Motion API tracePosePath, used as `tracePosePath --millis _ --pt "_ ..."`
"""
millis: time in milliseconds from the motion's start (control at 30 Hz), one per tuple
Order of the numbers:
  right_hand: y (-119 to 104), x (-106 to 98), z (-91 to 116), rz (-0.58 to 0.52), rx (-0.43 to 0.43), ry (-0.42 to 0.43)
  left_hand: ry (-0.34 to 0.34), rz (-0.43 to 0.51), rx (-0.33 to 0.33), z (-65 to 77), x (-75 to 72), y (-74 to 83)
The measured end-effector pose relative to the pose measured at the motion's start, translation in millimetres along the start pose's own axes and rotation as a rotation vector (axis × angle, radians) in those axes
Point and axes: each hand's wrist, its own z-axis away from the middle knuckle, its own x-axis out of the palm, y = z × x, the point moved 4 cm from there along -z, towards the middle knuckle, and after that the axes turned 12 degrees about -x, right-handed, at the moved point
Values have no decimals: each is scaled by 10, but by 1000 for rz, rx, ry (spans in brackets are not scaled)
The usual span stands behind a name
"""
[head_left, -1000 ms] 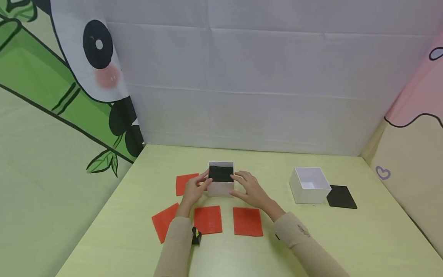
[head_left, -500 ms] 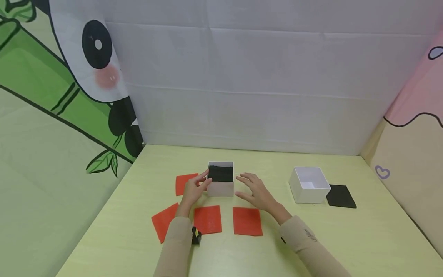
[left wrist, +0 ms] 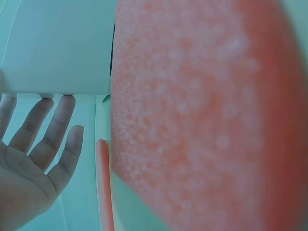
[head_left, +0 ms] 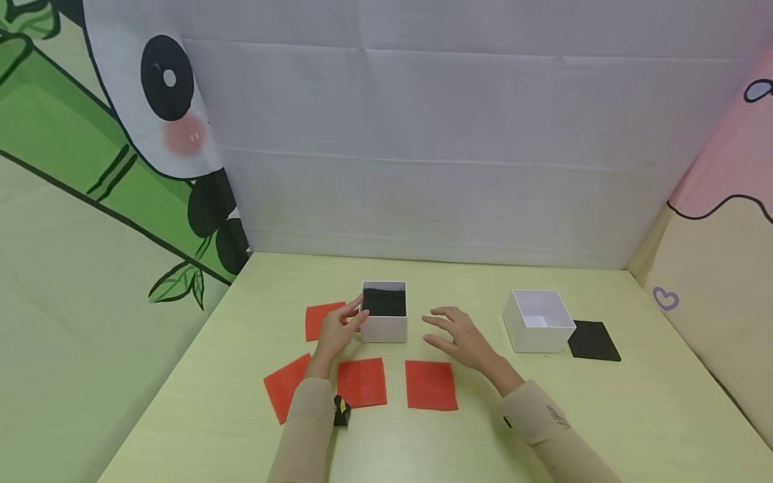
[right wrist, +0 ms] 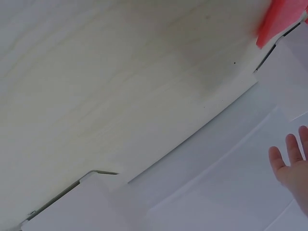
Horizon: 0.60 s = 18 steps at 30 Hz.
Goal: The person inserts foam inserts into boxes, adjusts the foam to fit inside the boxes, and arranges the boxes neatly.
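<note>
In the head view, a white open-topped box [head_left: 384, 330] stands near the middle of the table with a black square piece [head_left: 384, 302] inside it, below the rim. My left hand [head_left: 335, 330] touches the box's left side with fingertips and thumb. Seen from the left wrist, the fingers of that hand [left wrist: 43, 154] are straight, their tips against the white box face [left wrist: 62, 43]. To the right of the box my right hand [head_left: 461, 337] hovers apart from it, fingers spread and holding nothing. The right wrist view shows those fingertips [right wrist: 276, 156] touching nothing.
A second white box [head_left: 539, 339], its inside bare, stands at the right, with a black square [head_left: 594, 341] beside it. Several flat red squares, such as a front one [head_left: 431, 385], lie around my hands. A small black object with a yellow mark [head_left: 342, 410] sits by my left sleeve.
My right hand has let go of the white box's right side and moved away to the right. The left hand and both boxes stay in place.
</note>
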Motion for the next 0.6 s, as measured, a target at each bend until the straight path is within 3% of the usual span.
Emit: tracePosePath --millis 600 --pt "45 -155 254 16 32 -4 4 -15 0 7 7 12"
